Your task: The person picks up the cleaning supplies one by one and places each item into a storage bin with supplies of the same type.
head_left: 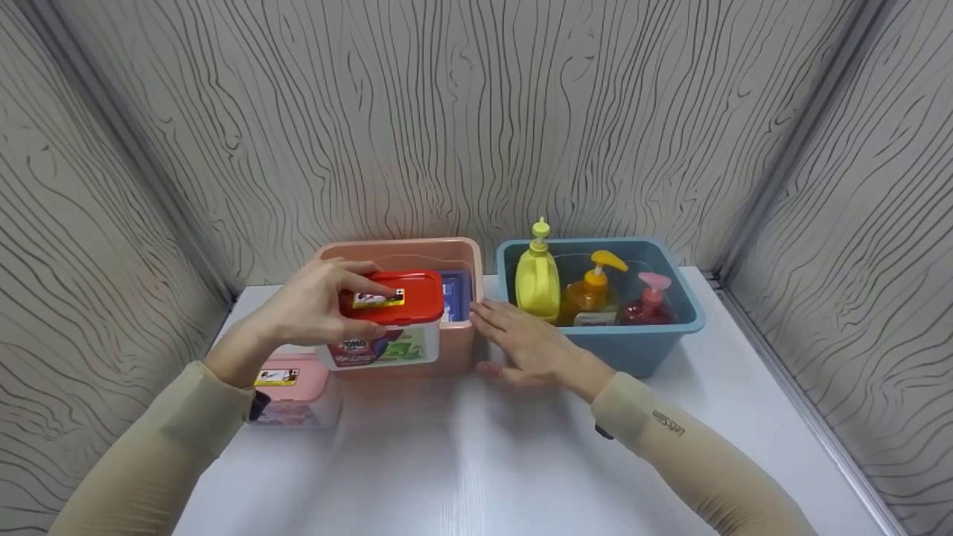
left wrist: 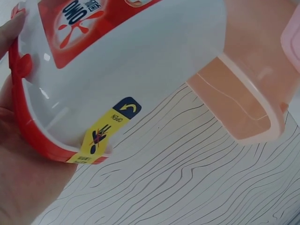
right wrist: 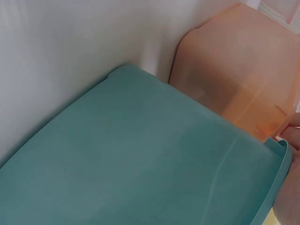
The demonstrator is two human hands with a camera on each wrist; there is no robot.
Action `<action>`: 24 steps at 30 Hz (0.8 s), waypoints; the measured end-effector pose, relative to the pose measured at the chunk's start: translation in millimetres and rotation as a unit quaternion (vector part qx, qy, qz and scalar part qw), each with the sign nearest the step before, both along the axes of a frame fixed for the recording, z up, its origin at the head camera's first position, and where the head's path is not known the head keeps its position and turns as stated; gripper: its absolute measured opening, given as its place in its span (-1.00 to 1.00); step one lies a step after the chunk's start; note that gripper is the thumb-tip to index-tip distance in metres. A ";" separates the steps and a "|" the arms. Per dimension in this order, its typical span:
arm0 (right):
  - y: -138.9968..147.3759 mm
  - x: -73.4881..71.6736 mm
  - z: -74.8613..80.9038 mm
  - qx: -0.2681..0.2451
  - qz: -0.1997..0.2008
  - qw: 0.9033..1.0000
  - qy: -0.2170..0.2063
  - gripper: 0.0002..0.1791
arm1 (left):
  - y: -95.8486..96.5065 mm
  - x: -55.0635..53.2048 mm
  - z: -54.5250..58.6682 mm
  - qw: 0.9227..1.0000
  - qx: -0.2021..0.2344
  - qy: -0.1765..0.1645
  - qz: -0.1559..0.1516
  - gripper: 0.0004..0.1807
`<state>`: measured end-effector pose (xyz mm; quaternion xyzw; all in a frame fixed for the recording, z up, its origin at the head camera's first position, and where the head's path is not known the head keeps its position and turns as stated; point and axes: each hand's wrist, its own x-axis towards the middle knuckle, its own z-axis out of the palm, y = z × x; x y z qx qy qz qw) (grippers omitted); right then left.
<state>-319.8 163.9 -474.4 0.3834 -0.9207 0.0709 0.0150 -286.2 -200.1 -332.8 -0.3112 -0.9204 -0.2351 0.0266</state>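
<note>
My left hand (head_left: 325,301) grips a white detergent tub with a red lid (head_left: 398,342) by its top, fingers and thumb across the lid. In the head view the tub hangs in front of and partly over the pink bin (head_left: 458,350). The left wrist view shows its white side (left wrist: 150,61) tilted, with a yellow seal strip (left wrist: 101,136). My right hand (head_left: 530,344) has its fingers extended, with the fingertips at the pink bin's right edge. Inside that bin a blue container (head_left: 456,296) shows; the tub hides the rest.
A blue-green bin (head_left: 618,350) at right holds a yellow bottle (head_left: 537,283), an orange pump bottle (head_left: 588,298) and a red bottle with pink pump (head_left: 649,307). A pink-lidded tub (head_left: 301,394) stands on the white table (head_left: 461,476) at left. Patterned walls (head_left: 476,119) enclose the back and sides.
</note>
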 end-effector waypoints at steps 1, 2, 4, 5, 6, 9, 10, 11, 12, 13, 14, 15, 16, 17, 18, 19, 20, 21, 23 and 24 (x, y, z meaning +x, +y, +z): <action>-0.1 0.0 -0.1 -0.002 0.000 1.000 0.000 0.00 | 0.5 -1.1 1.4 1.000 -0.002 0.000 0.000 -0.47; 0.0 0.3 -0.1 -0.003 -0.001 1.000 -0.001 0.00 | 1.0 -1.8 2.7 1.000 -0.004 0.000 0.003 -0.47; 0.3 0.5 -0.4 -0.006 -0.003 1.000 -0.003 0.00 | 2.0 -3.2 5.1 1.000 -0.008 -0.001 0.004 -0.45; 0.4 0.6 -0.5 -0.007 -0.004 1.000 -0.004 0.00 | 2.4 -3.6 6.3 1.000 -0.009 -0.002 0.005 -0.44; 0.4 0.8 -0.5 -0.009 -0.005 1.000 -0.005 0.00 | 2.7 -4.3 7.3 1.000 -0.010 -0.002 0.005 -0.44; 0.7 1.4 -0.6 -0.008 -0.009 1.000 -0.004 0.01 | 3.5 -5.8 10.0 1.000 -0.008 -0.002 0.005 -0.44; 0.5 1.5 -0.6 -0.008 -0.009 1.000 -0.003 0.00 | 3.5 -6.3 10.9 1.000 -0.006 -0.002 0.005 -0.44; 0.7 1.9 -0.5 -0.007 -0.010 1.000 -0.003 0.00 | 3.7 -6.9 11.6 1.000 -0.004 -0.002 0.003 -0.44; 0.7 2.1 -0.4 -0.007 -0.010 1.000 -0.002 0.00 | 3.8 -7.7 12.4 1.000 -0.001 -0.002 0.001 -0.45; 0.8 2.3 -0.3 -0.005 -0.011 1.000 -0.001 0.00 | 3.8 -8.4 13.2 1.000 0.000 -0.002 -0.001 -0.45; 0.8 2.3 -0.2 -0.007 -0.010 1.000 0.000 0.00 | 3.8 -9.4 13.9 1.000 0.001 0.000 -0.003 -0.45; 0.7 2.1 -0.1 -0.007 -0.008 1.000 0.001 0.00 | 4.0 -10.3 14.8 1.000 0.002 0.000 -0.006 -0.45; 0.6 2.0 0.0 -0.008 -0.007 1.000 0.002 -0.01 | 4.1 -11.3 15.6 1.000 0.003 0.000 -0.008 -0.45; 0.5 1.8 0.1 -0.008 -0.005 1.000 0.003 -0.01 | 4.2 -12.4 16.5 1.000 0.004 -0.002 -0.010 -0.45; 0.4 1.6 0.2 -0.008 -0.003 1.000 0.004 -0.01 | 4.3 -13.4 17.3 1.000 0.004 -0.003 -0.011 -0.45; 0.3 1.5 0.2 -0.008 -0.002 1.000 0.005 -0.01 | 4.5 -14.4 18.3 1.000 0.006 -0.005 -0.011 -0.45; 0.3 1.4 0.2 -0.009 0.000 1.000 0.004 -0.01 | 4.6 -15.3 19.2 1.000 0.009 -0.007 -0.012 -0.45; 0.2 1.3 0.0 -0.009 0.000 1.000 0.004 -0.01 | 4.6 -16.2 20.0 1.000 0.011 -0.012 -0.012 -0.45; 0.3 1.6 -0.2 -0.008 0.000 1.000 0.002 -0.02 | 4.4 -17.9 21.4 1.000 0.016 -0.019 -0.010 -0.44; 0.4 1.8 -0.4 -0.008 -0.001 1.000 0.001 -0.02 | 4.4 -18.5 22.1 1.000 0.018 -0.022 -0.008 -0.43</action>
